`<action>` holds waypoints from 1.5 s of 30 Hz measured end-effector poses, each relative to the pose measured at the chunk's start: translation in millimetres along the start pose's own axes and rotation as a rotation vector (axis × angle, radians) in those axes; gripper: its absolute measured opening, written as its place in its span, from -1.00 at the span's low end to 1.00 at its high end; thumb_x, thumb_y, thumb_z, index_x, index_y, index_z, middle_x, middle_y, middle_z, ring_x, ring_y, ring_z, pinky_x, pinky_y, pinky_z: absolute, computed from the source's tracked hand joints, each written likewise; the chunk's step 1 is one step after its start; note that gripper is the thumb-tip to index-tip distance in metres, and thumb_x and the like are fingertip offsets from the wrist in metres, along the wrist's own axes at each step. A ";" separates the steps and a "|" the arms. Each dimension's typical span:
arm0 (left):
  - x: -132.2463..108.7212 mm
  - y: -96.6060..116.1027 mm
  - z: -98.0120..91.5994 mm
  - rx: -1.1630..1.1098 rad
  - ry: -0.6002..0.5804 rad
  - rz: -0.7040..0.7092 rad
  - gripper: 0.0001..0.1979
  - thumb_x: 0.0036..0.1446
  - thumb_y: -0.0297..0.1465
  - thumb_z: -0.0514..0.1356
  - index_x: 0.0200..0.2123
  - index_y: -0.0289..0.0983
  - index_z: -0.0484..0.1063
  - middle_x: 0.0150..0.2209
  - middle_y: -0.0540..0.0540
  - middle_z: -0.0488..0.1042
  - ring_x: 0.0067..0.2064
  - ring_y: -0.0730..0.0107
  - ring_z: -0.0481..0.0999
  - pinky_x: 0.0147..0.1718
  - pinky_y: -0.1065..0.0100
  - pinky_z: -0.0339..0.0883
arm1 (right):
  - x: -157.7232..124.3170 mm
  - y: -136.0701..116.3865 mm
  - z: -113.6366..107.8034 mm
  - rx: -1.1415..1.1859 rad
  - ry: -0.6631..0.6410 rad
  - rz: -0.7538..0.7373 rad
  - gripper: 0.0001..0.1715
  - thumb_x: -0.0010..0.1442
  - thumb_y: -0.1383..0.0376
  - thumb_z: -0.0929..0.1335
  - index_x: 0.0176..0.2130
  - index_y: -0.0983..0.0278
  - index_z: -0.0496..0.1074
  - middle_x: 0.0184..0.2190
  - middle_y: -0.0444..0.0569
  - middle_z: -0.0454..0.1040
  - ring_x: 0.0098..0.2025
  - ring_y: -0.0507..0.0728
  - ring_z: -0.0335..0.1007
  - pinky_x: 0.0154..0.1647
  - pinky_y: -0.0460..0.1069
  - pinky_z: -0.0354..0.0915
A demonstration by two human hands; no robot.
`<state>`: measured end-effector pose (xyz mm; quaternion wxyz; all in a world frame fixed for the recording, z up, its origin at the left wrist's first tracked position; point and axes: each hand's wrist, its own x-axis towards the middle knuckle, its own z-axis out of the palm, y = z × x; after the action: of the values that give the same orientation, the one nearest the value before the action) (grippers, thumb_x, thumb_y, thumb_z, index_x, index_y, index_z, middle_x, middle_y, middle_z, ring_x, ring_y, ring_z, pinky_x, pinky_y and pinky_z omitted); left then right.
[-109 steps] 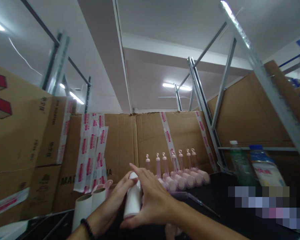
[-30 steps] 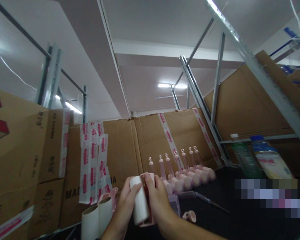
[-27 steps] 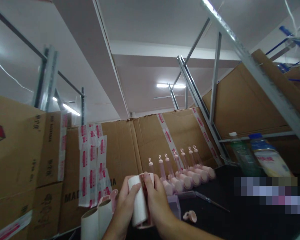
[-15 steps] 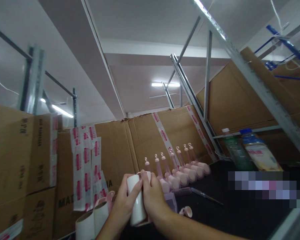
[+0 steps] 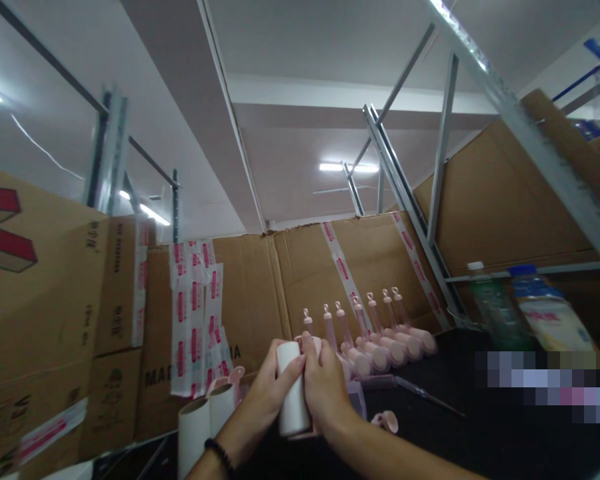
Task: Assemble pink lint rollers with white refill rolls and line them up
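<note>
Both my hands hold a white roll that stands upright in a pink holder above the black table. My left hand wraps its left side, thumb near the top, a black band on the wrist. My right hand is closed around the right side, covering the pink holder. Behind them a row of several pink rollers with upright handles lies against the cardboard wall.
Two white rolls stand at the left next to a pink part. A small pink piece and a thin tool lie on the black table. Two bottles stand at the right. Taped cardboard boxes surround the table.
Compared with 3.6 s ago the roll sits more upright between both hands, and my right hand now grips its side instead of lying over it. The view has shifted slightly.
</note>
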<state>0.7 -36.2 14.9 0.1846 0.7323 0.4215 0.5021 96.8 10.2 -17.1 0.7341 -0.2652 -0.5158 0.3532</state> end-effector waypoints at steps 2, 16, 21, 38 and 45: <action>-0.5 -2.2 -1.8 -0.006 -0.027 0.016 -0.66 0.20 -0.08 0.14 -0.13 -0.21 0.28 -0.18 -0.06 0.51 -0.17 0.29 0.47 -0.19 0.41 0.32 | -0.1 0.4 -0.5 -0.025 -0.015 -0.001 -0.54 0.25 -0.03 0.25 -0.24 0.28 0.47 -0.30 0.09 0.56 -0.18 0.22 0.47 -0.21 0.01 0.30; -2.2 -12.6 0.5 0.019 0.037 0.035 -0.60 0.20 -0.12 0.15 0.02 -0.19 0.26 0.06 -0.16 0.48 0.17 0.10 0.38 0.03 0.25 0.31 | -4.1 -2.7 -4.3 0.099 -0.130 -0.068 -0.59 0.27 -0.06 0.22 -0.33 0.20 0.34 -0.41 -0.12 0.45 -0.31 0.12 0.38 -0.28 -0.04 0.25; 3.9 -19.6 4.0 -0.088 0.119 0.043 -0.53 0.02 -0.09 0.29 -0.13 -0.19 0.22 -0.13 -0.19 0.56 -0.06 0.08 0.54 -0.09 0.18 0.37 | 6.8 -2.2 -6.4 0.195 -0.080 -0.043 -0.54 0.23 -0.13 0.24 -0.34 0.19 0.28 -0.46 -0.17 0.38 -0.37 0.09 0.33 -0.35 -0.06 0.25; 4.6 -50.0 4.2 -0.342 0.163 -0.074 -0.39 -0.12 0.04 0.35 -0.13 -0.19 0.26 -0.37 -0.04 0.56 -0.31 0.21 0.57 -0.33 0.32 0.35 | 11.3 12.7 3.0 0.574 -0.271 0.395 -0.22 -0.15 -0.01 0.53 -0.01 0.28 0.36 -0.40 -0.03 0.57 -0.39 0.20 0.54 -0.43 -0.01 0.39; 18.5 -69.7 -3.7 -0.303 0.254 -0.133 -0.39 -0.07 0.13 0.25 -0.15 -0.18 0.19 -0.54 0.10 0.46 -0.61 0.42 0.44 -0.63 0.46 0.23 | 18.8 10.9 -5.8 0.587 -0.203 0.373 -0.45 -0.09 0.08 0.51 -0.14 0.25 0.37 -0.49 -0.11 0.54 -0.41 0.17 0.54 -0.43 -0.03 0.39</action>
<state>-30.1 18.2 -21.0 0.2706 0.5976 0.4086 0.6346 103.8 31.6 -16.5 0.6469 -0.0963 -0.4052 0.6388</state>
